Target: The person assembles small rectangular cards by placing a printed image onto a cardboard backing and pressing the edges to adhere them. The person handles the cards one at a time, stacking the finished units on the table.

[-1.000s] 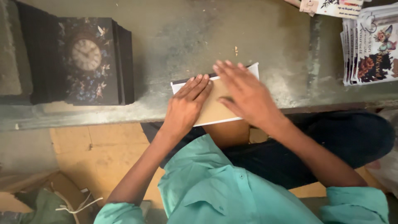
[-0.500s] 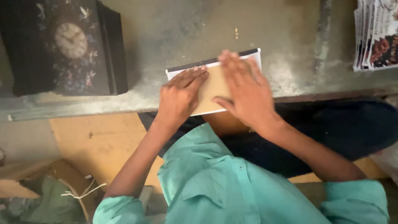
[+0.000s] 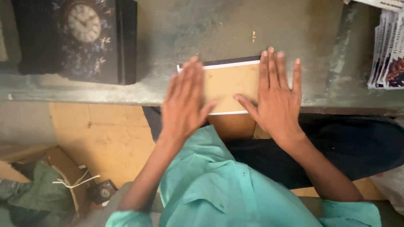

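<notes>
On the near edge of the grey bench (image 3: 176, 38) lies a tan board with white border (image 3: 229, 82), overhanging slightly. Left hand (image 3: 183, 103) and right hand (image 3: 277, 98) press flat, fingers spread; uneven pressure could tip it off.

Left hand (image 3: 183, 103) motion-blurred; finger outlines soft. It and the right hand (image 3: 275, 98) cover both ends of the flat card (image 3: 229, 84), so its full outline is hidden. Clock box (image 3: 80, 38), upper left of frame, cut by the top edge. Printed stack (image 3: 387, 50), upper right, cut by the right edge. Small dial (image 3: 103, 192), lower left, too small to read.
</notes>
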